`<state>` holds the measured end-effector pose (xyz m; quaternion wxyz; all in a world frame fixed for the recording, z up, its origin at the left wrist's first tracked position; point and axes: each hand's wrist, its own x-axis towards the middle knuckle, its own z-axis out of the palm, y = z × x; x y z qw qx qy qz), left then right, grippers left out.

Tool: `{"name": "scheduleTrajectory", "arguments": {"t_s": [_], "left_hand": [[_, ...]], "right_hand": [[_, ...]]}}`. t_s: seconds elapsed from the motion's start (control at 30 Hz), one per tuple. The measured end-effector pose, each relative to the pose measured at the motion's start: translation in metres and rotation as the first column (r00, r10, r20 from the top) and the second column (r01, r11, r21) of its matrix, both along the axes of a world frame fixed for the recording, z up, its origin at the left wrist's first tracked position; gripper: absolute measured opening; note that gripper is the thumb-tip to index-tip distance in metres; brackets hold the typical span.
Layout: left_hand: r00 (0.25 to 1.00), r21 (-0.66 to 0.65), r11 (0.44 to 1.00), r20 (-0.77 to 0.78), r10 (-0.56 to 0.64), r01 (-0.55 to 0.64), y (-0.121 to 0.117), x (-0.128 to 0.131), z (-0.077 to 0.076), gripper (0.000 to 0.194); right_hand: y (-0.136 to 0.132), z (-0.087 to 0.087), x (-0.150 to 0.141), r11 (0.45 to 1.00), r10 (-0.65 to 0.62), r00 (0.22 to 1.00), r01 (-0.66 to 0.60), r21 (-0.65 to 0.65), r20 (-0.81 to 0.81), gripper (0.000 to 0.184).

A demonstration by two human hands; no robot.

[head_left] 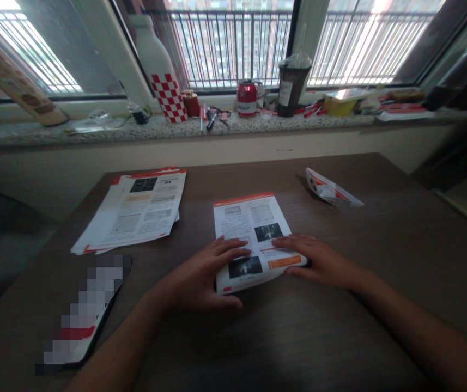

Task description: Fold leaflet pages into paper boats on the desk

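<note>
A printed sheet of paper (233,223) with an orange top band, text and dark pictures lies in front of me. Its near edge curves up slightly from the table. My left hand (204,269) rests on its lower left side, fingers stretched over the print and thumb apart, off the near edge. On the lower right side lies my right hand (319,258), fingers extended flat across the sheet and thumb beside the near right corner. Both hands are open and touch the paper; neither visibly grips it.
A stack of printed sheets (147,212) lies at left on the brown table (339,337). Nearer is a blurred-out phone-shaped object (90,310). A folded paper piece (331,189) stands at back right. The windowsill holds a checkered bottle (163,81), red can (247,99) and dark cup (292,87).
</note>
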<state>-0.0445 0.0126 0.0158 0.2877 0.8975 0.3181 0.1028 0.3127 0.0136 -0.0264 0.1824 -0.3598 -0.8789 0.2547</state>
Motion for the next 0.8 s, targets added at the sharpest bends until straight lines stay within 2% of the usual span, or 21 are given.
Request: {"name": "scheduleTrajectory", "arguments": {"t_s": [0.07, 0.2, 0.33, 0.53, 0.6, 0.8], "left_hand": [[1.000, 0.006, 1.000, 0.013, -0.007, 0.007, 0.002, -0.001, -0.002, 0.093], [1.000, 0.072, 0.997, 0.008, -0.001, 0.000, 0.008, 0.001, -0.014, 0.066], [1.000, 0.098, 0.995, 0.005, 0.005, -0.005, 0.016, 0.003, -0.023, 0.053], [1.000, 0.124, 0.992, 0.016, 0.025, -0.027, 0.017, 0.005, -0.019, 0.056], [0.999, 0.127, 0.991, 0.024, 0.032, -0.034, 0.017, 0.006, -0.018, 0.053], [0.996, 0.158, 0.984, 0.044, 0.081, -0.087, 0.016, 0.005, -0.021, 0.034]], "right_hand": [[0.002, 0.002, 0.003, 1.000, -0.012, 1.000, 0.012, -0.013, 0.004, 0.063], [0.004, 0.005, 0.007, 0.999, -0.015, 1.000, 0.014, -0.041, -0.006, 0.063], [0.005, 0.006, 0.009, 0.997, -0.011, 1.000, 0.011, -0.070, -0.009, 0.066], [0.007, 0.011, 0.020, 0.984, 0.038, 0.995, -0.055, -0.172, -0.097, 0.082], [0.008, 0.015, 0.023, 0.979, 0.016, 0.993, -0.038, -0.198, -0.114, 0.086], [0.010, 0.017, 0.020, 0.978, -0.134, 0.978, 0.105, -0.179, -0.161, 0.044]]}}
